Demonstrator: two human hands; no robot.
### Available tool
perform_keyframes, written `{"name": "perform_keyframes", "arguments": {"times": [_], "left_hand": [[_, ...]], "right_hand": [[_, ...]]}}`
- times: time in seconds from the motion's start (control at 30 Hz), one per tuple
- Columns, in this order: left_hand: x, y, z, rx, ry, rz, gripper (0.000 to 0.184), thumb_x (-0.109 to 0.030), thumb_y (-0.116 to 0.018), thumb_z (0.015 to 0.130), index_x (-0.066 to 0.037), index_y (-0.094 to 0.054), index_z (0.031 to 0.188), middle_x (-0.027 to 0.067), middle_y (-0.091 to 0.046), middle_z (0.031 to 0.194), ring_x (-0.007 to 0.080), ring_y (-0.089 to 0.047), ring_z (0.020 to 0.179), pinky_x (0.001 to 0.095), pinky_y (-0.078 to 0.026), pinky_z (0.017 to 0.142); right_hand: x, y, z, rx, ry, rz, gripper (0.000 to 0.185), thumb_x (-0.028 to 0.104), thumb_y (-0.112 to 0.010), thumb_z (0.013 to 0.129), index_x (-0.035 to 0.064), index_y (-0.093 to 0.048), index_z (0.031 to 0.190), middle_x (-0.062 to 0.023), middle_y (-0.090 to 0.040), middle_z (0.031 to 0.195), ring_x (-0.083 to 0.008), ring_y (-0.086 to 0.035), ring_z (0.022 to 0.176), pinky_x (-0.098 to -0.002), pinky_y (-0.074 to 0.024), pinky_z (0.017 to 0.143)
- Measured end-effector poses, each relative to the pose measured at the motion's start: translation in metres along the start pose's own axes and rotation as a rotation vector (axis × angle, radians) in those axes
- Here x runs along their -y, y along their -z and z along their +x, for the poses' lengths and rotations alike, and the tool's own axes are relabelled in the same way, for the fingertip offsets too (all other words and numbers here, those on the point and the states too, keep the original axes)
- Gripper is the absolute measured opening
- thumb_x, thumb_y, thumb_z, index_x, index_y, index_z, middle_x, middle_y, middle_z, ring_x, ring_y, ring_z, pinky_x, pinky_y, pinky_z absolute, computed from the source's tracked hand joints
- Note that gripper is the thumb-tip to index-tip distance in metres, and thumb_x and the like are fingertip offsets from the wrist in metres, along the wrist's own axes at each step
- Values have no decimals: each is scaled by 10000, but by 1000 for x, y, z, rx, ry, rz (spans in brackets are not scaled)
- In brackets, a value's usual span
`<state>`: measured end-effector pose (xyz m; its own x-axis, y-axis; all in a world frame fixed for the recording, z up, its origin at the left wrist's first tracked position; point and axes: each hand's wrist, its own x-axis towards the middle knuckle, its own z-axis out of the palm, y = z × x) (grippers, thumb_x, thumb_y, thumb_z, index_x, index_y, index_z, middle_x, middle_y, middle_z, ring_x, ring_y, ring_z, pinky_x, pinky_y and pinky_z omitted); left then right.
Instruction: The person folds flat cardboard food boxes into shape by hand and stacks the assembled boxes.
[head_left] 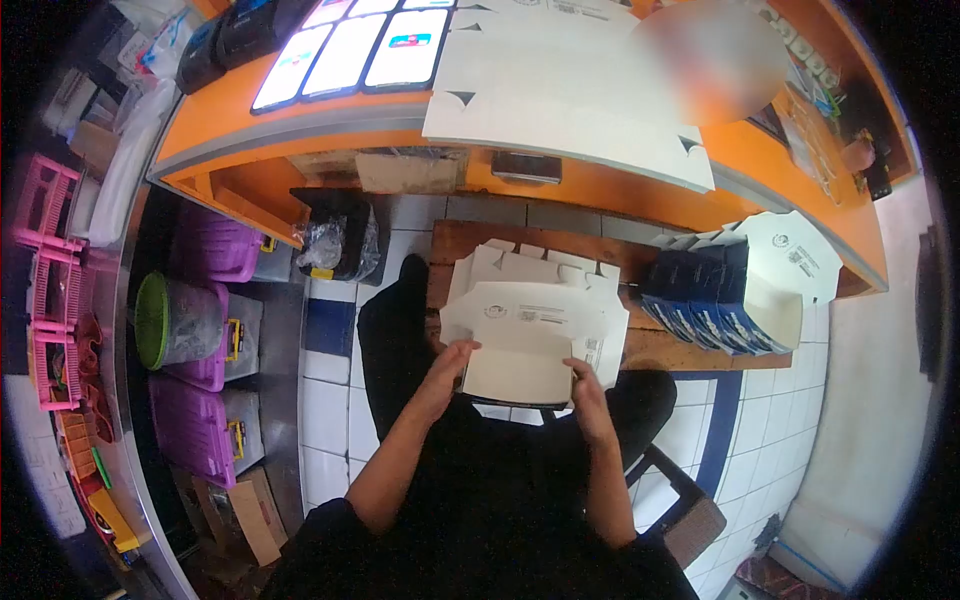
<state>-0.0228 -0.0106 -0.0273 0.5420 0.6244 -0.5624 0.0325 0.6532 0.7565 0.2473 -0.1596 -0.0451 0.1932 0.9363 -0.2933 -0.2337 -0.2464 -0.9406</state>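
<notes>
A white cardboard food box [517, 374], partly folded up, is held low over my lap with its printed lid flap raised. My left hand [447, 373] grips its left side wall, thumb on the inner edge. On the opposite wall, my right hand [590, 398] pinches the corner in the same way. Just beyond the box, a pile of flat white box blanks [535, 266] lies on the wooden bench [655, 352]. To the right on that bench, several folded boxes [715, 290] with dark blue printed sides stand nested in a row.
An orange counter [370, 116] crosses ahead, bearing large white cardboard sheets [560, 90] and several lit phone displays [345, 55]. Purple-lidded bins [195, 430] and a green-rimmed bucket [180, 322] stand at left. A dark chair [690, 520] is at lower right.
</notes>
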Motion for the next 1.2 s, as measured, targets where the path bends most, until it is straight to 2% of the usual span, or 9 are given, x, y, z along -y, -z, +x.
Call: {"name": "perform_keyframes", "arguments": {"times": [0.1, 0.23, 0.37, 0.47, 0.77, 0.9, 1.03, 1.1, 1.2], "left_hand": [[8, -4, 11, -165, -197, 58, 540, -325, -597, 1022, 11, -457, 1422, 153, -576, 1327, 249, -544, 1232, 376, -450, 1028], [16, -11, 21, -362, -347, 541, 437, -245, -581, 1005, 18, -522, 1349, 249, -664, 1172, 328, -670, 1073, 436, -517, 922], [11, -18, 15, -359, -398, 1094, 451, -165, -519, 977, 57, -504, 1369, 356, -675, 979, 426, -709, 930, 498, -567, 808], [-1, -34, 11, -379, 2, 1326, 491, -143, -470, 971, 103, -452, 1397, 326, -696, 942, 433, -721, 867, 517, -584, 761], [8, -39, 21, -425, 12, 1347, 422, -121, -447, 963, 77, -455, 1335, 314, -703, 924, 485, -707, 866, 562, -561, 789], [6, -42, 23, -380, -58, 1412, 383, -121, -457, 969, 65, -477, 1304, 262, -717, 901, 456, -714, 821, 535, -584, 737], [13, -38, 29, -468, -68, 1405, 383, -162, -465, 978, 44, -486, 1301, 257, -708, 1000, 454, -708, 880, 536, -579, 760], [14, -38, 29, -472, -77, 1409, 394, -179, -470, 980, 39, -486, 1308, 261, -701, 1040, 453, -705, 905, 535, -578, 769], [12, -39, 30, -484, -138, 1351, 464, -273, -485, 1009, 23, -462, 1365, 275, -679, 1113, 466, -695, 934, 551, -565, 797]], "right_hand": [[0, 0, 2, -177, -76, 89, 439, 193, -587, 1024, 54, -467, 1422, -195, -535, 1416, -238, -497, 1310, -380, -395, 1088], [-7, -14, 15, -266, -51, 123, 590, 66, -602, 994, 50, -349, 1526, -205, -585, 1368, -210, -582, 1189, -333, -491, 967], [-26, -3, 17, -238, -87, -109, 495, 106, -616, 991, -20, -484, 1451, -155, -648, 1288, -195, -633, 1099, -309, -511, 933], [-24, -5, 15, -290, -204, -62, 416, 139, -608, 999, -31, -570, 1376, -110, -689, 1190, -185, -665, 992, -283, -528, 863], [-26, -4, 14, -337, -70, -300, 405, 221, -621, 981, -64, -635, 1268, -85, -714, 878, -160, -632, 725, -303, -529, 706], [20, 8, 2, -285, -123, -646, 397, 292, -689, 946, -16, -677, 1197, -204, -739, 927, -276, -714, 790, -383, -550, 731], [138, 25, -21, -921, 158, -944, 302, 276, -726, 901, 56, -714, 1107, -184, -728, 974, -344, -704, 908, -417, -540, 806], [177, 65, -27, -1066, 469, -1285, 337, 224, -721, 877, 119, -693, 1196, -147, -695, 1162, -341, -635, 1133, -476, -468, 998], [229, 115, -19, -1105, 395, -1919, 358, 118, -642, 892, 156, -655, 1248, -114, -601, 1355, -326, -496, 1326, -584, -261, 1176]]}}
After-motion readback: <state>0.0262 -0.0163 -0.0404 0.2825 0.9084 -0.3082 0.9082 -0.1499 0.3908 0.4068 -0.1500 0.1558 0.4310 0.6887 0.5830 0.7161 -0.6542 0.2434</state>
